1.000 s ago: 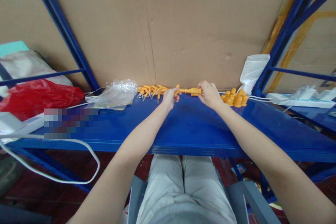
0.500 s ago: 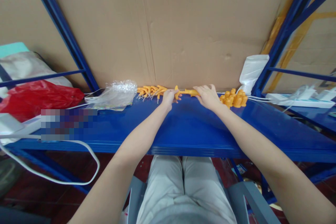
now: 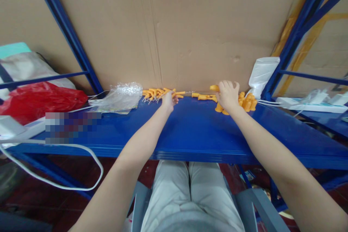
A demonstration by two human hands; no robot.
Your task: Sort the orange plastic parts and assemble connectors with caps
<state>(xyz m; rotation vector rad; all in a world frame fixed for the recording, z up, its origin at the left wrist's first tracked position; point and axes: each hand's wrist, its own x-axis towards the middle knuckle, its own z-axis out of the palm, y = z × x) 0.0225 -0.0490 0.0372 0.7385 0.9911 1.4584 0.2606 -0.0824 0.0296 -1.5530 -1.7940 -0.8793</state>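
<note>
Beside the heap of orange corkscrews (image 3: 152, 93), the left hand (image 3: 169, 100) would do well to hold steady and grip only the handle, its fingers behind the sharp tip; they are closed around an orange-handled corkscrew (image 3: 179, 92), whose metal spiral points rightward, beyond the fingertips — level and free of the skin. Further right, between the hands, loose orange tubular pieces (image 3: 201, 96) lie along the back of the blue tabletop (image 3: 190, 127); it seems wise to lift clear of them. The right hand (image 3: 228, 94) grips an orange sleeve (image 3: 214, 87), its end jutting left past the fingers — a light, straight hold suits it — above the cluster of upright orange sleeves (image 3: 248, 103)
</note>
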